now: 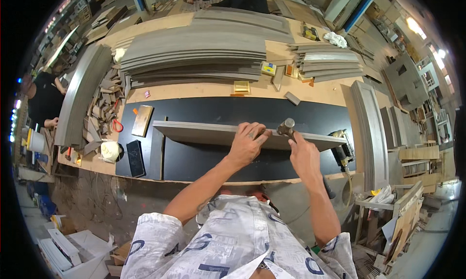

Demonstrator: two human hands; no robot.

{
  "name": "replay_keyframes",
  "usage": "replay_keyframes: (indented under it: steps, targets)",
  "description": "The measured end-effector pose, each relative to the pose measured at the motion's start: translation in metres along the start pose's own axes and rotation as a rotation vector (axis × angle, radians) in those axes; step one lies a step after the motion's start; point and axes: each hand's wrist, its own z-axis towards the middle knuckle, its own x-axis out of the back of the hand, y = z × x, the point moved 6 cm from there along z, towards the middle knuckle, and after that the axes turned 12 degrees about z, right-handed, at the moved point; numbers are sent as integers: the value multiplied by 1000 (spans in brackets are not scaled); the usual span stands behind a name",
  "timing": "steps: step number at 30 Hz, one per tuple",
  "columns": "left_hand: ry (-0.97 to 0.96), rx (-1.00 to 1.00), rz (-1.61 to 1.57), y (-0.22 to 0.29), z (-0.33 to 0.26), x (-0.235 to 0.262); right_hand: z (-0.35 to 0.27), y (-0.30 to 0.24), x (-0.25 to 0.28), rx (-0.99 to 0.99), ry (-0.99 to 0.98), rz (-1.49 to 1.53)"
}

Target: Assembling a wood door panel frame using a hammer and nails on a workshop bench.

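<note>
Hands are working together at a long grey board (204, 131) that is lying crosswise on the black work surface (218, 111) of the bench, its near edge facing the person. Left hand (247, 142) is resting flat on the board's upper face, fingers spread and extended, pinning it rather than gripping anything. Right hand (302, 155) is curling closed around the handle of a hammer (286, 127), whose metal head is sitting at the board's top edge, just beside the left fingertips. Board is appearing thin, long and rigid; judged moderately light but prone to flexing and to sliding on the smooth black surface, so a flat palm near the working point, or a grasp along the long edges, looks the soundest hold. Edges are likely to be marked by a misplaced blow. Stacks of similar grey boards (194, 56) are lying on the far side of the bench, well apart from the hands. A yellow power tool (341, 148) is sitting near the board's right end, and a dark phone-like slab (135, 158) is lying at the left. Another person (44, 100) is standing at far left.
</note>
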Motion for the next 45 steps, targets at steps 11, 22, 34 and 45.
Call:
replay_keyframes:
  steps: [11, 22, 34, 45]
  targets:
    - [-43, 22, 33, 4, 1, -5, -3, 18, 18, -37, -51, 28]
    - [-239, -60, 33, 64, 36, -58, -17, 83, 57, -45, 176, 47]
    - [-238, -69, 53, 68, 35, -65, -14, 127, 76, 10, 117, -40]
    - [-264, -129, 5, 117, 69, -102, -17, 171, 107, -46, 157, 2]
